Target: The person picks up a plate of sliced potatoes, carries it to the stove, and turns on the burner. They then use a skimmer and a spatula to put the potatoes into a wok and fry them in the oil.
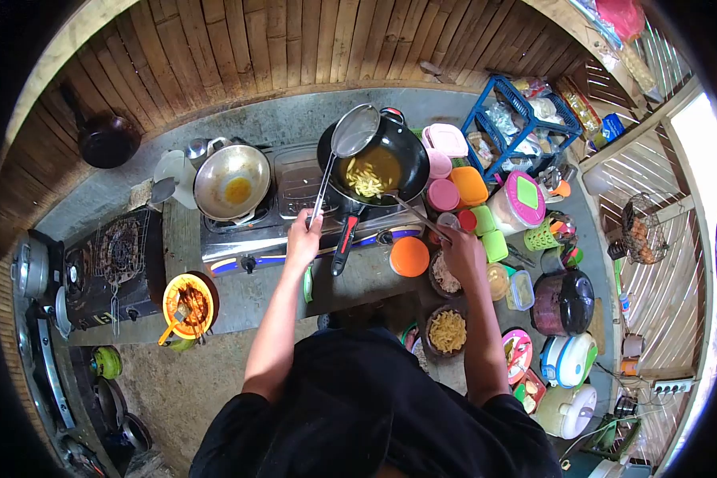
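My left hand (303, 241) is closed round the long handle of a metal mesh strainer (355, 131), whose round basket is over the far left part of a black wok (413, 155). In the wok, pale potato sticks (366, 180) lie in brownish oil. My right hand (460, 250) grips the handle of a metal spatula (417, 213). Its lower end reaches into the wok beside the potato sticks, and its head is partly hidden there. The wok stands on the right side of a gas stove (267, 253), its black and red handle pointing towards me.
A second wok (233, 182) with a little oil occupies the left burner. An orange bowl of red sauce (189, 306) stands at the counter's left edge. Right of the stove are plastic tubs, an orange lid (409, 256), a bowl of yellow sticks (446, 331) and a blue rack (523, 127).
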Action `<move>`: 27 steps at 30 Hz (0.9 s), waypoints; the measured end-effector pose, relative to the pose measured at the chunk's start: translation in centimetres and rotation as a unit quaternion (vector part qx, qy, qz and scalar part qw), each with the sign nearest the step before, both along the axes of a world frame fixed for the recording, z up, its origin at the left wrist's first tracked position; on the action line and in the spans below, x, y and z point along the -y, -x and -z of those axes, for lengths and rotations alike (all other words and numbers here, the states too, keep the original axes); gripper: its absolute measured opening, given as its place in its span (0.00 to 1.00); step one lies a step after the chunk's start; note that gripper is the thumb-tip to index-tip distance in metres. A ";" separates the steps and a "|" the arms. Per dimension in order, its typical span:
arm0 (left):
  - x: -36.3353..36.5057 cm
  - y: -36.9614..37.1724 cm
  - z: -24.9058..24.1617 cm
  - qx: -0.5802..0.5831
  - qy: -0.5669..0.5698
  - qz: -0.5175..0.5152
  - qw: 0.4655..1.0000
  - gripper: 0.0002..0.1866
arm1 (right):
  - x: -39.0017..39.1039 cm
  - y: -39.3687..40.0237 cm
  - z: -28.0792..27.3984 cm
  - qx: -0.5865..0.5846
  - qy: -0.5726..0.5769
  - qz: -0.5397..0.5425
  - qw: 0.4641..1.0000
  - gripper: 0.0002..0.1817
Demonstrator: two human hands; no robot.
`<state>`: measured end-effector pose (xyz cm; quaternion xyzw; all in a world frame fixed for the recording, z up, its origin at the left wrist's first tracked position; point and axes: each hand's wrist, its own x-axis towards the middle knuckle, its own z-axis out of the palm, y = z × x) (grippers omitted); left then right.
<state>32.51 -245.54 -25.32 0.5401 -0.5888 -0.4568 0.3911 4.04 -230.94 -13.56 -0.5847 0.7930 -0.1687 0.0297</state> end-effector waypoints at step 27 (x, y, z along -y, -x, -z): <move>-4.5 4.1 2.4 -0.195 -0.121 0.035 0.973 0.14 | 8.1 3.4 4.3 0.250 -0.055 0.005 0.967 0.14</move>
